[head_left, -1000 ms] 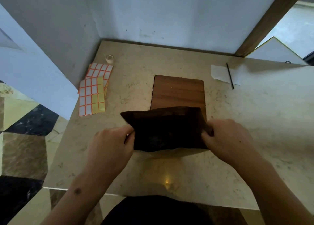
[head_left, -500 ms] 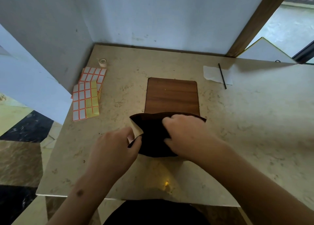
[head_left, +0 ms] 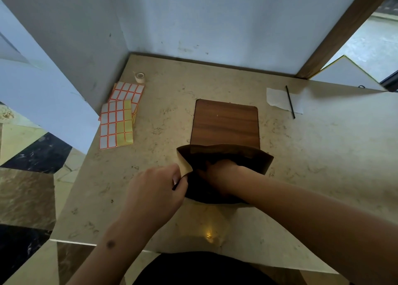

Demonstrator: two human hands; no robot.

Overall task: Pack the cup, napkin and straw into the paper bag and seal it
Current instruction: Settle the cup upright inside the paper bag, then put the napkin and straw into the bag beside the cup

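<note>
A dark brown paper bag [head_left: 254,158] stands open-mouthed near the table's middle, just in front of a wooden board [head_left: 225,123]. My left hand [head_left: 157,190] pinches the bag's left rim. My right hand [head_left: 217,172] is pushed down inside the bag's mouth; its fingers are hidden there, so I cannot tell if they hold anything. A white napkin [head_left: 277,98] lies at the far right with a thin black straw [head_left: 290,101] across it. No cup is in view.
Sheets of orange-edged stickers [head_left: 117,125] and a small roll of tape [head_left: 140,77] lie at the table's far left. Walls close the back and left. A wooden post [head_left: 336,34] rises at the back right. The table's near edge [head_left: 73,241] is close to my body.
My right hand left the bag's right edge and went down into its mouth. The left hand kept its pinch on the left rim, and the bag opened wider.
</note>
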